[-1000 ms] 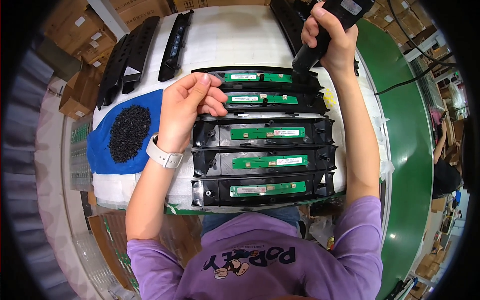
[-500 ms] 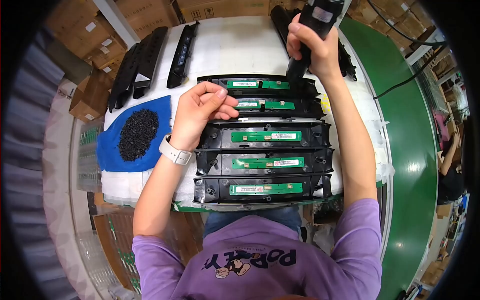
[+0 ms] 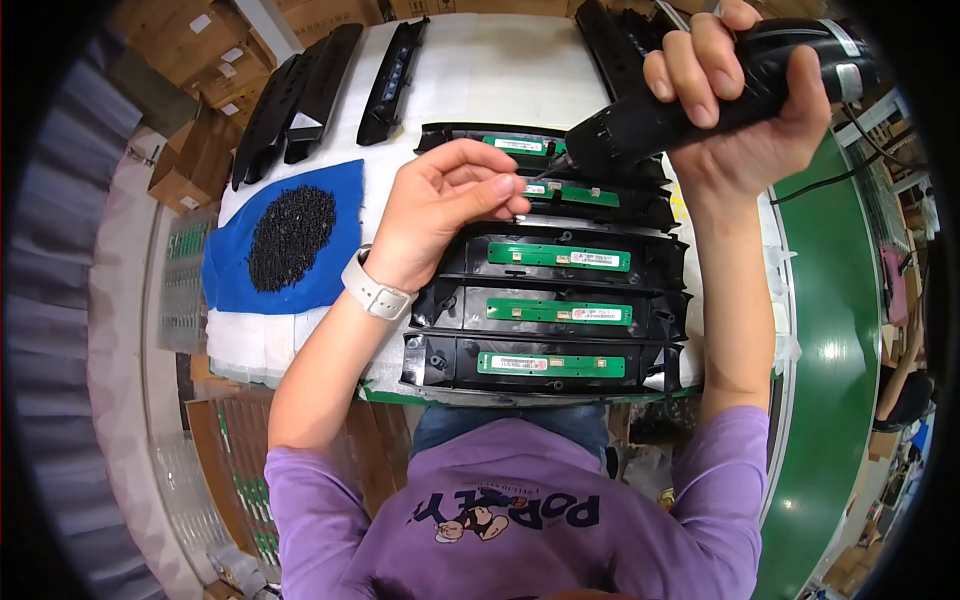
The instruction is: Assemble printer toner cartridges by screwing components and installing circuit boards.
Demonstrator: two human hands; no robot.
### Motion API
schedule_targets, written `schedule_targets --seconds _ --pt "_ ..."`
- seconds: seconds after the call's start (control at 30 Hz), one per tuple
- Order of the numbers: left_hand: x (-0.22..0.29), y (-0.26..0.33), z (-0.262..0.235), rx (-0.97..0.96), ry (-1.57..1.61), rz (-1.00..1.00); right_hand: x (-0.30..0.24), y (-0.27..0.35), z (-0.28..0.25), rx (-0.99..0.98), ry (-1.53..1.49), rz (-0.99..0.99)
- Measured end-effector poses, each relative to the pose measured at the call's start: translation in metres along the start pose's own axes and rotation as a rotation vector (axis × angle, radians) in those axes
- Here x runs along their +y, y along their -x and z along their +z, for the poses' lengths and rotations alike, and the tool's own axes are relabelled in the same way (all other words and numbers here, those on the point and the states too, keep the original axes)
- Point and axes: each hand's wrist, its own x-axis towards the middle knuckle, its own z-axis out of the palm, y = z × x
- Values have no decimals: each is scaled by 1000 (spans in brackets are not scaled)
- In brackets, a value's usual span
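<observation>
My right hand (image 3: 735, 150) grips a black electric screwdriver (image 3: 640, 130), tilted nearly level with its bit pointing left. The bit's tip meets the fingertips of my left hand (image 3: 450, 205), whose thumb and forefinger are pinched together. Whatever sits in that pinch is too small to make out. Beneath both hands lies a stack of black plastic housings (image 3: 455, 322), each bearing a green circuit board (image 3: 558, 257). My left hand partly covers the two far housings. To its left, a heap of small black screws (image 3: 292, 235) rests on a blue cloth (image 3: 225, 285).
Long black panels (image 3: 330, 85) lie at the table's far left, with a narrower one (image 3: 392, 80) beside them. Another black panel (image 3: 608, 50) is at the far right. Cardboard boxes (image 3: 185, 40) stand behind. A cable (image 3: 810, 185) hangs at right, above a green surface (image 3: 830, 400).
The screwdriver has lifted from the farthest housing and swung from upright to nearly level, its tip now at my left fingertips. My left hand has shifted slightly within the view.
</observation>
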Motion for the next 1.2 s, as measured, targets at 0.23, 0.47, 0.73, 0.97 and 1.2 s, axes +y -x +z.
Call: schedule_targets --seconds 0.23,0.47,0.73,0.97,1.2 --pt "0 2 0 -88 -120 -30 5 15 14 70 -33 44" --pt "-1 4 4 -18 -66 -48 8 16 14 78 -45 68" --pt "-4 3 0 -65 -97 -5 10 16 12 129 -28 49" --pt "-4 4 -7 -92 175 -107 13 13 8 191 -9 -21" --pt "-7 3 8 -163 -71 1 5 8 9 112 -45 142"
